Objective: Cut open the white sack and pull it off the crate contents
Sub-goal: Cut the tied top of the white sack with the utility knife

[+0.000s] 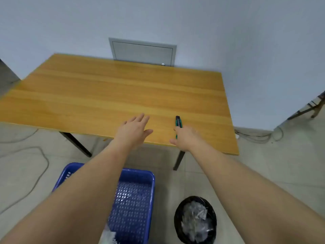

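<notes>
My right hand [186, 138] reaches over the near right part of the wooden table [105, 88], fingers curled around the rear of a green and black utility knife [178, 121] that rests on the tabletop and points away from me. Hovering over the table's near edge to the left of the knife, my left hand [133, 129] is flat with spread fingers and holds nothing. A blue perforated crate [133, 199] stands on the floor below my arms. A scrap of white sack [108, 236] shows at its near end, mostly cut off by the frame.
A black bin [195, 220] lined with a bag and filled with crumpled clear plastic stands on the floor right of the crate. Cables [35, 166] trail over the tiled floor at left and by the wall at right. A grey wall panel [142, 51] is behind the table.
</notes>
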